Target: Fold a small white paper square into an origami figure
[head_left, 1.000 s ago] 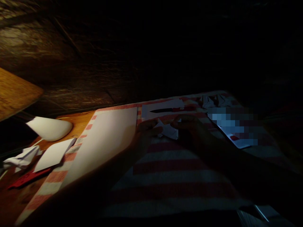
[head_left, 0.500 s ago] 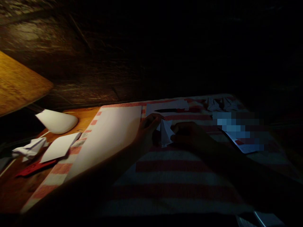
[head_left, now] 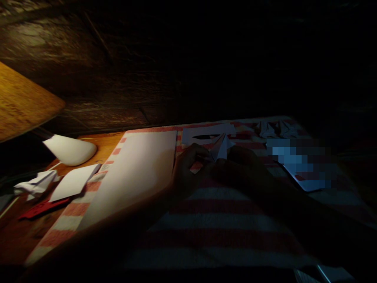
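Observation:
Between my two hands is a small folded white paper [head_left: 221, 148], its point turned up and away from me. My left hand [head_left: 193, 163] grips its left side with thumb and fingers. On its right and lower edge, my right hand [head_left: 238, 165] is closed; deep shadow hides most of those fingers. Just behind the paper lies a knife [head_left: 204, 137] with a dark blade on a white sheet [head_left: 188, 135]; the folded paper and my hand cover its handle end. A larger white sheet [head_left: 138, 165] lies left of my hands.
A red-and-white striped cloth [head_left: 200, 232] covers the table. At left stand a lamp base [head_left: 72, 151], crumpled white paper [head_left: 37, 184], a paper piece [head_left: 75, 182] and a red object [head_left: 44, 208]. At right lie a lit phone [head_left: 308, 179] and folded paper shapes [head_left: 277, 129].
The folded paper has moved up and to the right and turned, so its point now faces away from me. Both hands have shifted closer together around its lower part.

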Demonstrator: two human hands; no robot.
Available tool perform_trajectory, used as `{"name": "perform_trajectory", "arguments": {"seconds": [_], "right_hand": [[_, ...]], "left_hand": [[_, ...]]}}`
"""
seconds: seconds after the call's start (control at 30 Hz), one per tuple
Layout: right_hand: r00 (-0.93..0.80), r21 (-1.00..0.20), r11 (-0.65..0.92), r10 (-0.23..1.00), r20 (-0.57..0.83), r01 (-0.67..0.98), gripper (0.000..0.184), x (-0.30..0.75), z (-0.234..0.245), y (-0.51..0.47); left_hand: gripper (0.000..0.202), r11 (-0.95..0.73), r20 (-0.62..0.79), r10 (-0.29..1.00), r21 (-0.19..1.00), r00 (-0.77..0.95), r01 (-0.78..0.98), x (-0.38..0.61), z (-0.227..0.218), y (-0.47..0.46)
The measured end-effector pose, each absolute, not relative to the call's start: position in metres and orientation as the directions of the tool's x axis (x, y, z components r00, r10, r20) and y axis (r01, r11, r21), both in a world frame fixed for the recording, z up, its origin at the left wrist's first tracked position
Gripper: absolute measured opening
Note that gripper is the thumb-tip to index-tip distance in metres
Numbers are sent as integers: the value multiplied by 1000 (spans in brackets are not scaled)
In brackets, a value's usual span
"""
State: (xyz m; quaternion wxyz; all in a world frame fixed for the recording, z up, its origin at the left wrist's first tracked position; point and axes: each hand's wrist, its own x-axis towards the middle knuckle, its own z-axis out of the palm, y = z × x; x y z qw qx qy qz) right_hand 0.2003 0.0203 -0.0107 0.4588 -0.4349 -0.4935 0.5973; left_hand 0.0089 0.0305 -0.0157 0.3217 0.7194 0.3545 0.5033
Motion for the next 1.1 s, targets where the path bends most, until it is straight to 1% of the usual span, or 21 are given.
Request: {"name": "perform_trajectory", "arguments": {"seconds": [0.13, 0.27, 0.33, 0.43, 0.6, 0.67, 0.77, 0.93, 1.03, 1.1], "right_hand": [[-258, -984, -116, 963, -78, -134, 20, 203, -16, 23], [-258, -971, -174, 958, -128, -163, 21, 202, -13, 20], [-261, -954, -208, 954, -149, -214, 21, 200, -11, 18], [-266, -918, -272, 944, -197, -288, 23, 197, -8, 16], [-249, -876, -281, 949, -194, -391, 28, 195, -5, 16], [-258, -868, -293, 945, -199, -402, 29, 195, -5, 16], [-263, -852, -301, 943, -202, -428, 28, 195, -3, 16], [-279, -846, -285, 945, -170, -450, 23, 195, -3, 14], [-300, -842, -272, 944, -139, -465, 22, 195, -6, 14], [-285, -848, -255, 950, -129, -464, 27, 195, -6, 14]], "left_hand": [[24, -549, 507, 833, 809, 222, 209, 8, -19, 30], [21, -527, 488, 849, 806, 201, 269, 9, -18, 26], [19, -546, 507, 837, 790, 204, 279, 9, -15, 24], [10, -578, 542, 816, 773, 200, 263, 9, -9, 23], [9, -544, 539, 836, 792, 100, 276, 10, -6, 22], [9, -546, 542, 835, 798, 92, 255, 11, -8, 23], [13, -595, 585, 803, 777, 116, 207, 11, -9, 24], [5, -629, 613, 778, 755, 139, 186, 9, -15, 27], [12, -624, 604, 780, 771, 163, 127, 9, -21, 28], [14, -612, 592, 787, 786, 176, 90, 9, -24, 27]]}}
